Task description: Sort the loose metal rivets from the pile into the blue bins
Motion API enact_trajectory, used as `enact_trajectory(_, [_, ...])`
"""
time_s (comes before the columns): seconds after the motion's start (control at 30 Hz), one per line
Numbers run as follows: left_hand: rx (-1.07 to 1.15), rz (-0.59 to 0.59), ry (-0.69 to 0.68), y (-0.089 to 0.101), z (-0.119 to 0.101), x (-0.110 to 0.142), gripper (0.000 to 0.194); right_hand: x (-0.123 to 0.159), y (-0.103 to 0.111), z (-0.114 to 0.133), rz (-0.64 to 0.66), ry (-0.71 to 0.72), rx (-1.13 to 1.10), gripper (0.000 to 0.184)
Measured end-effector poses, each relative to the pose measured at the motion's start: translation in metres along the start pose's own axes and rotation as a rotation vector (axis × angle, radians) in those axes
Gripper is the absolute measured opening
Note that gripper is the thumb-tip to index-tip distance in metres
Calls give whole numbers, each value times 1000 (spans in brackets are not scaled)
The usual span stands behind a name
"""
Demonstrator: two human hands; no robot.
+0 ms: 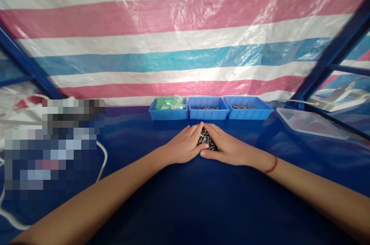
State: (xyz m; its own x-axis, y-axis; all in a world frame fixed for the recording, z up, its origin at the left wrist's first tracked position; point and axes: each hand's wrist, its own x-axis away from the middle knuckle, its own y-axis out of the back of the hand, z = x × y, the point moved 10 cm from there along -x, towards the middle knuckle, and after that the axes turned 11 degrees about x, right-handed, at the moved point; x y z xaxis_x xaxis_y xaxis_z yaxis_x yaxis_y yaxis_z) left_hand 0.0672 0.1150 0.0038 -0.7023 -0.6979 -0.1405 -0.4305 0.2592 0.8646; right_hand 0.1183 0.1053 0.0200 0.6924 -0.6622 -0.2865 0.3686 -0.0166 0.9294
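Dark metal pieces (207,138) in a heap on blue tabletop (208,202), both hands (185,145) (230,145), uncurled, together around them

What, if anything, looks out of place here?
Perhaps the metal bits: loose pile on the table, between left hand and right hand, while similar-looking bits sit in bins. No damage visible; left side pixelated.

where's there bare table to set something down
The largest bare patch of blue tabletop lies between the left forearm and right forearm. Others: between the right forearm and translucent plastic piece; between the white cable, left bin and left forearm. Crowded: the back row of blue bins, and the centre, where left grip and right grip ring dark metal pieces.
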Motion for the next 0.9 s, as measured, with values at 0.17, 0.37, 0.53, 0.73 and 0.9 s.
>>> enact_trajectory(0.17, [104,-205,-29,14,3,-2,51,-3,9,-11,-155,-51,-81,52])
enact_trajectory(0.37, [326,-377,-36,32,14,0,39,-11,9,-31,-191,-248,-249,17])
enact_trajectory(0.53, [420,-441,12,38,19,3,25,-9,13,-32,-239,-301,-284,17])
enact_trajectory(0.73, [479,-438,58,41,20,6,15,-5,22,-25,-303,-247,-200,19])
enact_trajectory(0.9, [420,-461,21,46,14,8,12,1,33,-20,-401,-228,-84,15])
